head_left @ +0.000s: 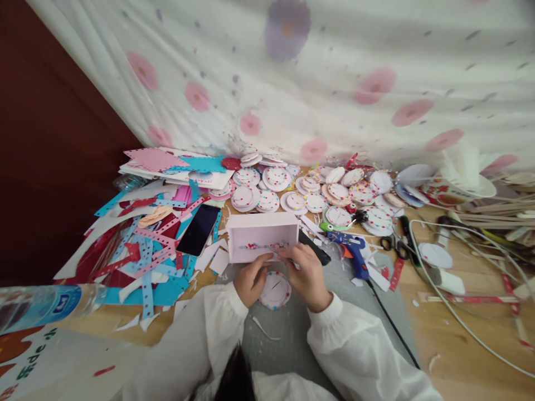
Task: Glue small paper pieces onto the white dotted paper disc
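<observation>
A small open white box (pixel 263 221) stands tilted toward me on the grey mat (pixel 267 356), with a row of tiny red, white and pale blue beads (pixel 263 245) along its inside. My left hand (pixel 251 280) is at the box's front edge, its thumb and fingers curled together. From the other side my right hand (pixel 308 274) reaches to the same edge in a pinch. The fingertips nearly meet, and what they hold is too small to make out. Below and between the hands lies a round white paper disc (pixel 275 290) rimmed with coloured dots.
Several dotted paper discs (pixel 277 178) crowd the back. Left are a phone (pixel 199 229), paper scraps (pixel 146 259) and a plastic bottle (pixel 45 306). Right are a blue glue gun (pixel 355 255) with a black cord, scissors (pixel 395 245), a white cable (pixel 443 312) and wooden sticks (pixel 497 203).
</observation>
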`<act>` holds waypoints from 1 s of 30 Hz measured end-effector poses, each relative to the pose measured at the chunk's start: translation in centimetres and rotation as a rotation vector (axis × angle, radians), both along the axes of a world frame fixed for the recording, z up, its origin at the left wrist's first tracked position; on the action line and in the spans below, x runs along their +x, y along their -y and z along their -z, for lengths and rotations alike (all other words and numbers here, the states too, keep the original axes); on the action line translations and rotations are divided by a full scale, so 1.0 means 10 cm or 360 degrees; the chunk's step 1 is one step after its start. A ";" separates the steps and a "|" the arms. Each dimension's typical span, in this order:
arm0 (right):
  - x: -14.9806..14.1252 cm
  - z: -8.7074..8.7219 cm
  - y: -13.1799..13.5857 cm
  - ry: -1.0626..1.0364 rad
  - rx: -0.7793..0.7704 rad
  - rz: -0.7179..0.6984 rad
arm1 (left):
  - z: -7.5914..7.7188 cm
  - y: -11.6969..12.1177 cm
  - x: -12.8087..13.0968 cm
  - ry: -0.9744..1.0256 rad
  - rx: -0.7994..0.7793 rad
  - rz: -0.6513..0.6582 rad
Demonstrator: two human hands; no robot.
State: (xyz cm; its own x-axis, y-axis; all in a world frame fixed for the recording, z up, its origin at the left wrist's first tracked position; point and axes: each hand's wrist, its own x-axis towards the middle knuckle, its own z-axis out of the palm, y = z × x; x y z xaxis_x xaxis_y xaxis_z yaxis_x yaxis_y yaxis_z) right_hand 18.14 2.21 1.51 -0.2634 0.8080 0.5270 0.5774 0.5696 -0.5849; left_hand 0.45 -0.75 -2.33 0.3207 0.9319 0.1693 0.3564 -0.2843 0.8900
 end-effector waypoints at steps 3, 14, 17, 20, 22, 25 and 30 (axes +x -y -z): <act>-0.09 0.02 -0.06 0.0262 0.0070 0.0006 | -0.02 0.00 0.01 0.0041 0.0034 0.0002; -0.12 -0.04 -0.14 0.0067 -0.0092 0.0117 | -0.04 -0.01 0.01 0.0067 -0.0010 0.0027; -0.10 -0.07 -0.15 -0.0077 -0.0134 0.0146 | -0.02 0.00 0.01 0.0056 -0.0006 0.0021; -0.10 -0.10 -0.14 -0.0101 -0.0126 0.0132 | -0.02 0.00 0.01 0.0030 0.0016 0.0005; -0.10 -0.11 -0.12 -0.0078 -0.0110 0.0089 | -0.03 0.00 0.02 0.0004 0.0000 0.0002; -0.11 -0.11 -0.08 -0.0098 -0.0108 0.0043 | -0.04 0.01 0.02 -0.0023 -0.0024 -0.0014; -0.08 -0.09 -0.10 -0.0174 -0.0193 0.0010 | -0.05 0.01 0.01 -0.0019 0.0010 0.0001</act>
State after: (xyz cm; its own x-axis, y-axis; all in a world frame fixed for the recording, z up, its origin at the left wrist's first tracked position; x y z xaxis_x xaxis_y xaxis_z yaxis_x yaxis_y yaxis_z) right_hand 17.35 3.17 2.46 -0.2046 0.8688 0.4510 0.5099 0.4878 -0.7085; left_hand 0.54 -0.87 -1.86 0.3231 0.9307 0.1714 0.3668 -0.2902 0.8839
